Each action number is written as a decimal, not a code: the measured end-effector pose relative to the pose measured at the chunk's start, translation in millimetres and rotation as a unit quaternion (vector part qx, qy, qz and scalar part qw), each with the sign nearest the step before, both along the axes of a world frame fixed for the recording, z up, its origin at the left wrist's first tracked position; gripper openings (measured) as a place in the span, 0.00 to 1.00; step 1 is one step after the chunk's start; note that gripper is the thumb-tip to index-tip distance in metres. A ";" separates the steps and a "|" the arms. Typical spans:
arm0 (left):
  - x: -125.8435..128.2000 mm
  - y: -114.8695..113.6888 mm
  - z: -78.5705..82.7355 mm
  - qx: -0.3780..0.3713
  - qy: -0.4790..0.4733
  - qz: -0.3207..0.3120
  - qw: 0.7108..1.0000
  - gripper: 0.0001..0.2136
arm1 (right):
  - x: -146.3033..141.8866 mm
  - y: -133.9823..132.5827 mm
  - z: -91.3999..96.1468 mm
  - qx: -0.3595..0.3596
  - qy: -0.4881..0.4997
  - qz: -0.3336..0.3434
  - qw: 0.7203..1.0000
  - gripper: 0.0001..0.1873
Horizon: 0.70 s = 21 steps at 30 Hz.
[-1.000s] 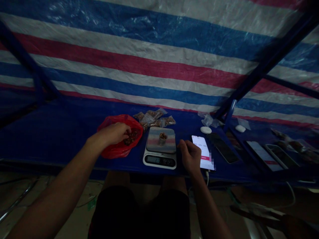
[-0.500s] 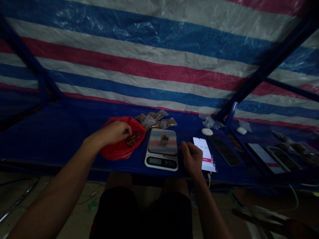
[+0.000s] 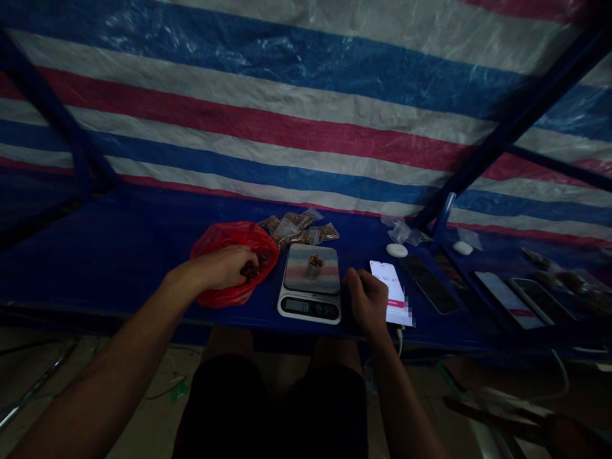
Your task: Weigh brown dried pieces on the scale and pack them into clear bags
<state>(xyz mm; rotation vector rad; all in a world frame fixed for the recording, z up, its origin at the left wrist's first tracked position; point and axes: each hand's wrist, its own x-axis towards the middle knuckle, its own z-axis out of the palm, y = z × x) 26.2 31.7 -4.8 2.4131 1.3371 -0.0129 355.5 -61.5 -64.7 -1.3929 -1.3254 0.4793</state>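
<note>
My left hand reaches into an open red plastic bag, its fingers curled down among small reddish-brown pieces. Right of the bag sits a kitchen scale with a lit display too small to read. On its shiny plate stands a small cup, heaped with brown pieces. Close to the scale's right side, my right hand rests on the table as a loose fist, and I see nothing in it. Behind the scale lie several small clear zip bags filled with brown pieces.
A lit phone showing a timer lies beside my right hand, with a cable at its lower end. Further right are a white case, a dark phone and more phones. Blue metal bars frame a striped tarp.
My left hand has moved slightly right and lower, deeper into the pieces in the red bag. My right hand stays in place beside the scale.
</note>
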 end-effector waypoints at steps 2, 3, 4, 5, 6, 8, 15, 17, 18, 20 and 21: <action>3.2 0.3 3.4 -0.017 0.007 0.001 1.000 0.18 | -0.3 -0.1 0.0 0.000 0.003 0.001 1.000 0.29; 4.6 0.4 4.8 -0.022 0.010 0.001 1.000 0.18 | -0.5 -0.2 0.2 0.000 0.006 0.002 1.000 0.29; 5.6 0.5 5.9 -0.022 0.009 0.001 1.000 0.17 | -0.7 -0.4 0.6 -0.001 0.009 0.003 1.000 0.29; 6.1 0.7 6.6 -0.021 0.008 0.000 1.000 0.17 | -0.9 -0.5 1.0 -0.001 0.011 0.003 1.000 0.29; 6.1 1.0 7.1 -0.020 0.006 -0.001 1.000 0.17 | -1.1 -0.7 1.5 -0.001 0.012 0.003 1.000 0.29; 4.9 2.1 8.6 -0.021 0.002 -0.002 1.000 0.17 | -1.3 -0.9 2.3 -0.001 0.011 0.003 1.000 0.29; 6.9 8.2 38.2 0.004 -0.034 0.010 0.999 0.15 | -1.2 0.2 0.8 -0.002 0.022 0.008 1.000 0.30; 11.1 10.7 47.0 0.009 -0.041 0.010 0.999 0.15 | -0.8 0.4 0.5 -0.003 0.017 0.005 1.000 0.30; 13.1 11.9 49.7 0.006 -0.044 0.008 0.999 0.15 | -0.7 0.3 0.5 -0.003 0.013 0.003 1.000 0.29; 16.3 13.8 51.5 -0.010 -0.058 0.003 0.998 0.15 | -0.2 0.2 0.5 0.001 0.008 0.000 1.000 0.29; 17.1 14.4 50.8 -0.019 -0.066 0.003 0.998 0.15 | 0.0 0.1 0.4 0.003 0.006 0.001 1.000 0.29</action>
